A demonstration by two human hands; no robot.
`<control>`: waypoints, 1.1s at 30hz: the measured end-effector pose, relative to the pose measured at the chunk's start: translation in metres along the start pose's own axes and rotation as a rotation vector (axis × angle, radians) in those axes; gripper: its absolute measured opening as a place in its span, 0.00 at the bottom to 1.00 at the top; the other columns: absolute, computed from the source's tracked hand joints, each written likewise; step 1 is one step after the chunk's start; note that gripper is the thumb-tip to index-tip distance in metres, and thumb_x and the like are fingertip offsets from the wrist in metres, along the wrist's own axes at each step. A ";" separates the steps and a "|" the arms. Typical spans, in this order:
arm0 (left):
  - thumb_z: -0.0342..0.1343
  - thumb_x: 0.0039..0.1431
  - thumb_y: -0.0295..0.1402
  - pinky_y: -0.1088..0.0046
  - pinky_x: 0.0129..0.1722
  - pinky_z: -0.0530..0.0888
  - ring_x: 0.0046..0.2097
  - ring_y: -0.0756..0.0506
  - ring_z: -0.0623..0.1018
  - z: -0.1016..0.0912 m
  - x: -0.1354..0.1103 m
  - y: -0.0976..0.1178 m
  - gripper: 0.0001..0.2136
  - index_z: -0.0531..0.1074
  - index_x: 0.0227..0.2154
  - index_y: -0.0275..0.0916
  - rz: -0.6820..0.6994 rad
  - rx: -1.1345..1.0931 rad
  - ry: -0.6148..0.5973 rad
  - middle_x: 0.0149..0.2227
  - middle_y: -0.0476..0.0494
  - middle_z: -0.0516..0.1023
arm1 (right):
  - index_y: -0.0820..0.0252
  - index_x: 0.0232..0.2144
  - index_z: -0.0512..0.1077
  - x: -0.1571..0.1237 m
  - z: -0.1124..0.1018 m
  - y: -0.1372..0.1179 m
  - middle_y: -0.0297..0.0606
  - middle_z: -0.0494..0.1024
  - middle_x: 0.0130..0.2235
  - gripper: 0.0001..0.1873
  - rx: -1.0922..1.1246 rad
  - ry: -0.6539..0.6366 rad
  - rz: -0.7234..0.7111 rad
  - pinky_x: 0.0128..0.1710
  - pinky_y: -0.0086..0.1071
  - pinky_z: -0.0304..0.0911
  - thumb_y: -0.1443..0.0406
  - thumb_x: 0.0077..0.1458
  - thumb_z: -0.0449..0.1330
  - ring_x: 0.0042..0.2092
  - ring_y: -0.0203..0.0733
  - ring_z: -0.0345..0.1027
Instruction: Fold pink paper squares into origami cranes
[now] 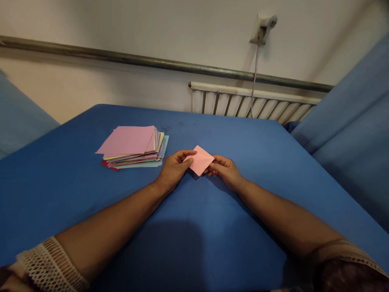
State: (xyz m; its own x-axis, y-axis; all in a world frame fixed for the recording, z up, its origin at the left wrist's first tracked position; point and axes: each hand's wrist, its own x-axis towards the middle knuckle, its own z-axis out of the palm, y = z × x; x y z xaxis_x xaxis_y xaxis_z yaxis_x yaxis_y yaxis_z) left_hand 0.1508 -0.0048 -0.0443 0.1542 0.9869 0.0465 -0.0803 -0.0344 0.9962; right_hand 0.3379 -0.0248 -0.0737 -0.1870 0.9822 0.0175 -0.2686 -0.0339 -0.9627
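A small folded pink paper (200,160) lies on the blue table surface (91,194), held from both sides. My left hand (173,168) pinches its left edge, thumb on top and fingers curled round. My right hand (224,170) grips its right corner with the fingers pressed together. A stack of coloured paper sheets (133,148) with a pink sheet on top lies just left of my left hand, not touched.
A white radiator (252,103) stands against the wall behind the table, with a cord (254,73) hanging from a wall fitting. A metal rail (121,59) runs along the wall. Blue padded surfaces flank the table on the right (349,121) and left.
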 end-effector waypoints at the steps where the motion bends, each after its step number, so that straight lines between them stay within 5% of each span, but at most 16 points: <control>1: 0.65 0.47 0.33 0.70 0.41 0.71 0.37 0.48 0.76 0.000 0.000 0.000 0.14 0.78 0.38 0.36 -0.003 -0.004 0.000 0.37 0.46 0.81 | 0.59 0.34 0.76 0.000 0.000 0.000 0.35 0.80 0.29 0.10 -0.006 0.004 0.001 0.32 0.30 0.66 0.61 0.49 0.65 0.32 0.36 0.75; 13: 0.67 0.46 0.37 0.67 0.43 0.73 0.37 0.47 0.78 0.002 -0.003 0.001 0.19 0.75 0.42 0.36 -0.068 -0.042 -0.123 0.39 0.43 0.81 | 0.60 0.29 0.73 0.003 0.005 0.001 0.30 0.74 0.25 0.11 -0.138 0.063 -0.042 0.30 0.31 0.63 0.60 0.42 0.67 0.27 0.33 0.67; 22: 0.65 0.50 0.41 0.64 0.47 0.73 0.45 0.44 0.77 0.002 -0.005 -0.005 0.22 0.72 0.47 0.38 0.040 0.147 -0.292 0.46 0.41 0.78 | 0.59 0.25 0.69 0.002 0.007 0.003 0.29 0.70 0.23 0.11 -0.282 0.162 -0.025 0.26 0.28 0.58 0.60 0.40 0.64 0.25 0.33 0.61; 28: 0.70 0.45 0.40 0.58 0.49 0.74 0.52 0.38 0.76 0.009 -0.013 -0.009 0.35 0.61 0.55 0.39 0.094 0.299 -0.361 0.55 0.34 0.72 | 0.57 0.23 0.64 -0.008 0.013 -0.003 0.27 0.68 0.23 0.08 -0.685 0.346 -0.174 0.25 0.28 0.53 0.64 0.45 0.61 0.25 0.33 0.58; 33: 0.66 0.49 0.37 0.57 0.52 0.73 0.51 0.40 0.77 0.016 -0.020 -0.006 0.29 0.62 0.52 0.37 0.122 0.343 -0.244 0.52 0.34 0.74 | 0.57 0.27 0.67 -0.016 0.020 -0.010 0.30 0.73 0.26 0.06 -0.815 0.300 -0.237 0.28 0.29 0.56 0.62 0.52 0.58 0.27 0.35 0.63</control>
State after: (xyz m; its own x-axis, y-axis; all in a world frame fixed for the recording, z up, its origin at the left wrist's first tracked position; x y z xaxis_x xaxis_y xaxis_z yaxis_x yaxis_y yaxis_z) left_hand 0.1635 -0.0265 -0.0501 0.3954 0.9077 0.1404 0.2126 -0.2391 0.9474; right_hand 0.3245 -0.0444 -0.0593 0.0734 0.9575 0.2790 0.5059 0.2054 -0.8378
